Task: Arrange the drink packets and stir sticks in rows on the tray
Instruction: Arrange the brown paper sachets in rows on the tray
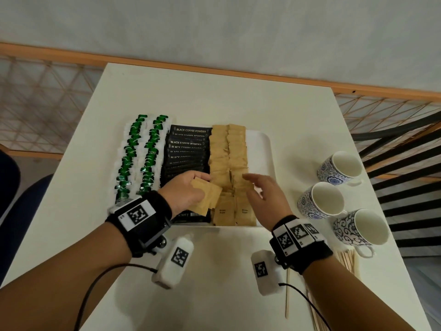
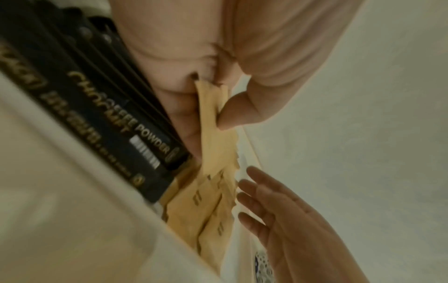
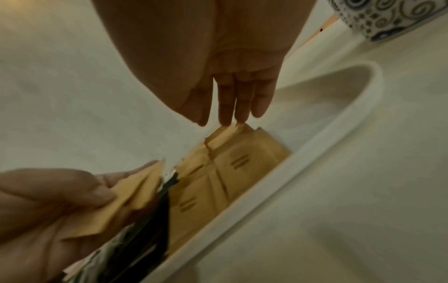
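A white tray (image 1: 262,149) holds rows of green-and-white packets (image 1: 140,154), black coffee powder packets (image 1: 187,149) and brown sugar packets (image 1: 229,151). My left hand (image 1: 188,192) pinches a small stack of brown sugar packets (image 1: 207,198) between thumb and fingers above the tray's near end; the same stack (image 2: 213,118) shows in the left wrist view. My right hand (image 1: 265,192) hovers with straight fingers over the right brown row, its fingertips (image 3: 227,118) just above the brown sugar packets (image 3: 232,162). Wooden stir sticks (image 1: 348,259) lie on the table at the right.
Three blue-patterned mugs (image 1: 338,168) (image 1: 321,200) (image 1: 360,228) stand on the table right of the tray. One single stir stick (image 1: 287,295) lies near the front edge. The tray's right strip (image 1: 259,161) is bare. A railing runs behind the table.
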Motion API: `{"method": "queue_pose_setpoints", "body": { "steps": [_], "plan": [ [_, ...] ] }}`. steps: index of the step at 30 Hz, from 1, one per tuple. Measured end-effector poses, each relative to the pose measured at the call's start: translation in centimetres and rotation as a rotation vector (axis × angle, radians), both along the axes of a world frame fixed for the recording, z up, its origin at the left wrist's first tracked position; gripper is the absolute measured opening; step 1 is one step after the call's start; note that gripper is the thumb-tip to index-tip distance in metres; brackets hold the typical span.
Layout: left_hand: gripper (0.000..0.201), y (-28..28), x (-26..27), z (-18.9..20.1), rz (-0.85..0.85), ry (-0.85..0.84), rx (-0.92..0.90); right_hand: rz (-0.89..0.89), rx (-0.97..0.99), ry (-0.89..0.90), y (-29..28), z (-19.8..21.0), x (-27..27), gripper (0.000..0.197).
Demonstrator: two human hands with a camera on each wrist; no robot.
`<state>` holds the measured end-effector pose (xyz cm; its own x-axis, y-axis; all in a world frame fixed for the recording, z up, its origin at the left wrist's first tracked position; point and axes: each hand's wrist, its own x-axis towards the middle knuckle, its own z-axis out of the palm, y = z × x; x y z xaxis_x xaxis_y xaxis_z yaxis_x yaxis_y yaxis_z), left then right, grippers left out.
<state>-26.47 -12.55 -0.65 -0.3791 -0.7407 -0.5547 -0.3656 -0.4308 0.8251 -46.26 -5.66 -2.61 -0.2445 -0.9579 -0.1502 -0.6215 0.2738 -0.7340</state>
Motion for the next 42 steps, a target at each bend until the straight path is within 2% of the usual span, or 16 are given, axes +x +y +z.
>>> {"method": "queue_pose_setpoints", "body": {
  "steps": [3,7,10,12,16,18,22,26,28,31,35,37,42],
  "plan": [
    [0.041,1.3,-0.3,-0.7,-0.018,0.133,0.026,0.048,0.058,-0.194,1.0,0.6,1.5,0.027],
    [0.033,2.5,-0.9,-1.2,0.066,0.180,0.039,0.085,0.062,-0.214,1.8,0.4,2.5,0.032],
    [0.029,2.9,-1.1,-1.3,0.145,0.150,0.047,0.003,0.101,-0.442,1.9,0.8,2.1,0.030],
    [0.028,3.0,-1.1,-1.2,0.129,0.175,0.086,-0.046,0.125,-0.581,2.1,1.2,1.7,0.026],
    [0.023,3.4,-1.2,-1.1,0.057,0.153,0.099,-0.161,0.022,-0.592,2.6,1.3,1.1,0.009],
    [0.021,3.6,-1.3,-1.1,0.054,0.115,0.089,-0.213,-0.019,-0.592,2.7,1.2,0.9,0.012],
    [0.021,3.7,-1.5,-1.1,0.058,0.155,0.124,-0.261,-0.011,-0.613,2.5,0.9,0.8,0.013],
    [0.013,3.9,-1.6,-1.3,0.021,0.154,0.121,-0.182,0.061,-0.667,2.8,1.0,0.9,0.020],
    [0.014,3.9,-1.8,-1.4,-0.001,0.124,0.109,-0.160,0.078,-0.626,2.9,1.1,0.6,0.018],
    [0.028,3.6,-2.0,-1.7,-0.011,0.063,0.082,-0.134,0.042,-0.402,2.6,0.8,-1.3,0.012],
    [0.042,3.3,-1.9,-1.8,0.003,0.065,0.089,0.072,0.185,-0.089,2.9,0.7,-3.1,0.013],
    [0.042,3.2,-1.9,-1.8,0.045,0.092,0.099,0.141,0.229,-0.015,3.0,0.7,-2.8,0.015],
    [0.031,2.4,-1.1,-1.5,0.127,0.168,0.091,0.155,0.224,0.070,1.9,0.4,-2.2,0.022]
  ]
}}
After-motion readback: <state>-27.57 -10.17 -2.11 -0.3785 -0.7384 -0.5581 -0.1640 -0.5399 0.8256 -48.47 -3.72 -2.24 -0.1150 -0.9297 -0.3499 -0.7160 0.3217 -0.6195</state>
